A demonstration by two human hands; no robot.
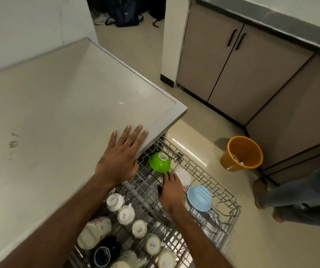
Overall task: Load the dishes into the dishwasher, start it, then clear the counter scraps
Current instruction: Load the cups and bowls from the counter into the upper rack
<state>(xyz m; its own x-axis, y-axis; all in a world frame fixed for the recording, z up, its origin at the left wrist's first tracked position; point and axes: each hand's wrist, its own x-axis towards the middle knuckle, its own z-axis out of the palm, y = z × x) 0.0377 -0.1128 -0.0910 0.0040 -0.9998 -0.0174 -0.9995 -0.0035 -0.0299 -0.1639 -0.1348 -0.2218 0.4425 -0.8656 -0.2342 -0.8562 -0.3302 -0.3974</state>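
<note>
Head view: the right hand [171,192] reaches into the rack [214,177], fingertips at the green bowl [159,161]'s lower rim; whether they pinch or merely touch it, I cannot tell. The bowl sits upturned at the rack's far end, probably to drain. The left hand [120,157] lies flat, fingers spread, on the counter [68,103] above the rack, seemingly bracing the lean.

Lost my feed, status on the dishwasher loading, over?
Left hand flat on counter. Right hand at green bowl in pulled-out rack, grip unclear. Nothing blocking.
</note>
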